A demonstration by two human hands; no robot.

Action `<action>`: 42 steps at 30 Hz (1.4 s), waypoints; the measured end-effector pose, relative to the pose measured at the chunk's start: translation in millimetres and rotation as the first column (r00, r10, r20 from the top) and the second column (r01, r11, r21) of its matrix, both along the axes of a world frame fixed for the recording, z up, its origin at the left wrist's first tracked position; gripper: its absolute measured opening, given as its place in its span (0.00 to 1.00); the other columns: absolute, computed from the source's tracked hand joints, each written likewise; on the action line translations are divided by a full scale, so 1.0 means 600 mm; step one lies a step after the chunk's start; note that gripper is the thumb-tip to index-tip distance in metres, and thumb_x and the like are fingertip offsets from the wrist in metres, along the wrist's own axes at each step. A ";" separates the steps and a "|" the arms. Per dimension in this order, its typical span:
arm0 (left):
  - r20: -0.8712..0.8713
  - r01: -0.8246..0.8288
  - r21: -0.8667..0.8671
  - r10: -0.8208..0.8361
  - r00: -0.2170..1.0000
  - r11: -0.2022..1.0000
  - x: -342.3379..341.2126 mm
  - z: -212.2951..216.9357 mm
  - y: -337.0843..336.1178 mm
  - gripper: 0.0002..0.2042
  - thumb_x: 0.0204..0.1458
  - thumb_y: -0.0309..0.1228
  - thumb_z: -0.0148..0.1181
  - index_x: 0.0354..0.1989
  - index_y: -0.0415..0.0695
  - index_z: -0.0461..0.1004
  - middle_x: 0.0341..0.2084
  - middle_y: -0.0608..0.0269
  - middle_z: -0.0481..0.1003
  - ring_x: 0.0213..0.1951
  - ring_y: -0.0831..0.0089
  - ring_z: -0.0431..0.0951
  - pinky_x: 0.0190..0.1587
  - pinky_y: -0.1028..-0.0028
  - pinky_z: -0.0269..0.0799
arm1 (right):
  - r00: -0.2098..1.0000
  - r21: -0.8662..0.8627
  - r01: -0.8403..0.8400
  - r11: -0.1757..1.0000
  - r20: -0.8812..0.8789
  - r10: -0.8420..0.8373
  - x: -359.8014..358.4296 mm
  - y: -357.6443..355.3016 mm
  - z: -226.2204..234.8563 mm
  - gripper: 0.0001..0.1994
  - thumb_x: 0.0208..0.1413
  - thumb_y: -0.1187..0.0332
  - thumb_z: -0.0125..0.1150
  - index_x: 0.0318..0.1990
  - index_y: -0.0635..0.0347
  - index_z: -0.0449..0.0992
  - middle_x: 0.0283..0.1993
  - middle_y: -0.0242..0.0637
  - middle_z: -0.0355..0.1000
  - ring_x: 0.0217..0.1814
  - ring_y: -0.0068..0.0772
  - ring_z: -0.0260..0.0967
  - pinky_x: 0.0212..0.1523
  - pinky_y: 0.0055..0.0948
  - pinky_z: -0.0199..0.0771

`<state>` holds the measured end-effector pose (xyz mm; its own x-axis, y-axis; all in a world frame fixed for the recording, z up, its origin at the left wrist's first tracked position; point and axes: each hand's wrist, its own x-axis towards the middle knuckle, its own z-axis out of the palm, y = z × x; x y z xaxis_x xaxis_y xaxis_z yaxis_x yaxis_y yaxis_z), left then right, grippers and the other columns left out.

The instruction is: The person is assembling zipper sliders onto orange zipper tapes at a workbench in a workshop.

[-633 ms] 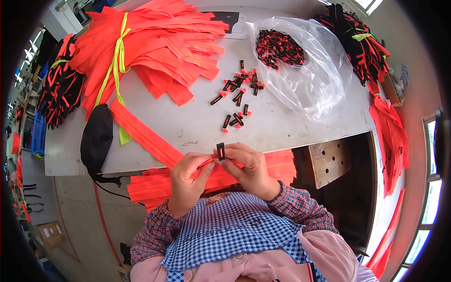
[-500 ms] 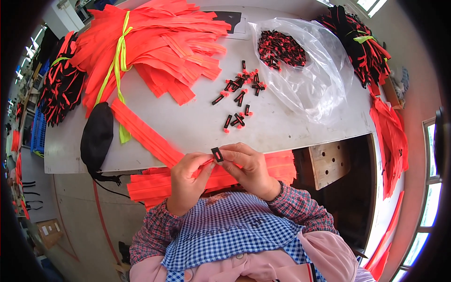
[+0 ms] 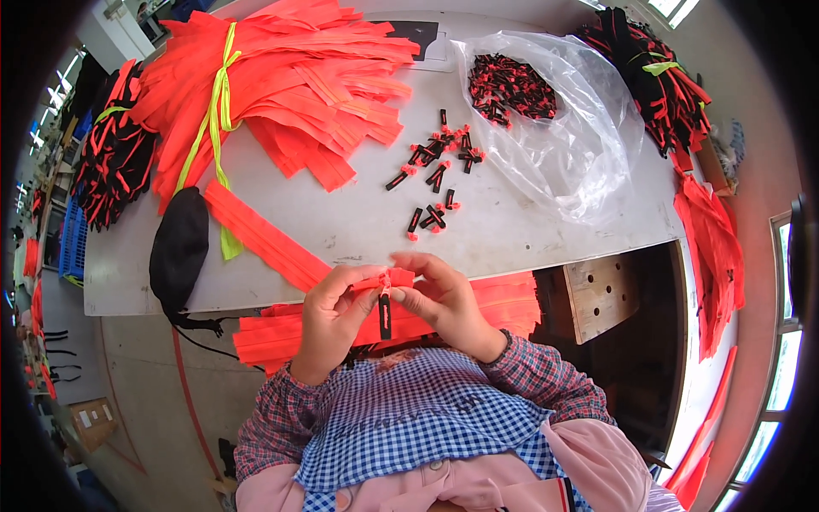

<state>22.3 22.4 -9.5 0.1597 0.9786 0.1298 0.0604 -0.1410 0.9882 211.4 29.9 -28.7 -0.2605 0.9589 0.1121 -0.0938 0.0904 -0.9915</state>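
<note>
At the near table edge, the left hand (image 3: 328, 316) and right hand (image 3: 444, 299) are both pinching the end of an orange fabric zipper strip (image 3: 281, 247), fingers curled tight, with a small black slider pull (image 3: 385, 314) hanging between them. Beyond them, loose black-and-red slider pieces (image 3: 435, 171) are lying on the grey tabletop (image 3: 512, 230), just beside a clear crumpled plastic bag (image 3: 572, 145) holding more.

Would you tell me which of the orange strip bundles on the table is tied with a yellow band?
The big fanned bundle at the table's far left; a yellow band crosses it, while the strips nearer the hands lie untied.
</note>
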 end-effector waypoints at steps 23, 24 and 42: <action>0.535 0.307 -0.358 -0.076 0.842 0.882 -0.019 -0.006 0.002 0.15 0.59 0.20 0.58 0.54 0.37 0.73 0.45 0.64 0.77 0.48 0.79 0.76 0.54 0.77 0.71 | 0.818 -0.289 -0.408 0.866 -0.538 0.206 -0.006 0.010 -0.014 0.01 0.62 0.74 0.57 0.39 0.59 0.72 0.37 0.21 0.70 0.41 0.11 0.64 0.45 0.17 0.66; 0.458 0.313 -0.356 -0.127 0.880 0.881 -0.021 0.001 0.004 0.14 0.58 0.20 0.58 0.53 0.37 0.73 0.45 0.64 0.77 0.49 0.79 0.76 0.55 0.77 0.71 | 0.821 -0.300 -0.407 0.863 -0.535 0.201 -0.005 0.008 -0.008 0.01 0.63 0.74 0.57 0.39 0.59 0.72 0.37 0.22 0.71 0.41 0.11 0.65 0.45 0.18 0.67; 0.115 0.189 -0.237 -0.165 0.980 0.953 -0.009 0.045 -0.001 0.15 0.56 0.22 0.63 0.52 0.37 0.74 0.44 0.65 0.76 0.48 0.77 0.77 0.53 0.76 0.72 | 0.966 0.090 -0.194 0.977 -0.156 0.207 0.007 0.011 0.003 0.08 0.62 0.77 0.59 0.47 0.63 0.77 0.41 0.32 0.75 0.44 0.23 0.71 0.46 0.23 0.71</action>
<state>16.9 21.7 17.7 0.3318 0.9392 -0.0887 -0.0372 0.1070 0.9936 215.8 36.3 -26.9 -0.4189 0.8764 0.2377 -0.2781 0.1254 -0.9523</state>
